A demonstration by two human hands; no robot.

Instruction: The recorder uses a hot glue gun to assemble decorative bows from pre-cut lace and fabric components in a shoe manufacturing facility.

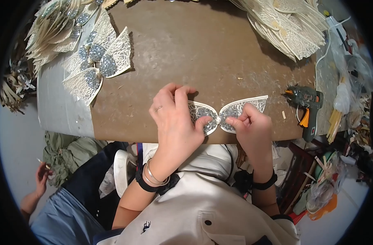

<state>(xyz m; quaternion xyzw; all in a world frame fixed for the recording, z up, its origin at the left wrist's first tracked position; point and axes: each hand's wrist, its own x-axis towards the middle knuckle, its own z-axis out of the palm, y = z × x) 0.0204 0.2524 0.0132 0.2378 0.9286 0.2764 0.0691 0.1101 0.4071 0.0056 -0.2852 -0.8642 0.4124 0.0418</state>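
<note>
The left hand (172, 112) and right hand (255, 126) pinch a glittery lace bow (218, 119) between their fingers over the surface (174, 53). Its wings look joined at the knot; perhaps only firming remains. Similar bows (97, 67) lie beyond the left fingers. Rightward, the glue gun's (312, 100) label is illegible.

Near edge of our tabletop (174, 49): 1 bow (209, 116) between our left hand (174, 116) and right hand (253, 126). Right: 1 glue gun (311, 104). Behind it, far right, we have 1 stack of fabric pieces (290, 30). Far left: more bows (109, 65).
</note>
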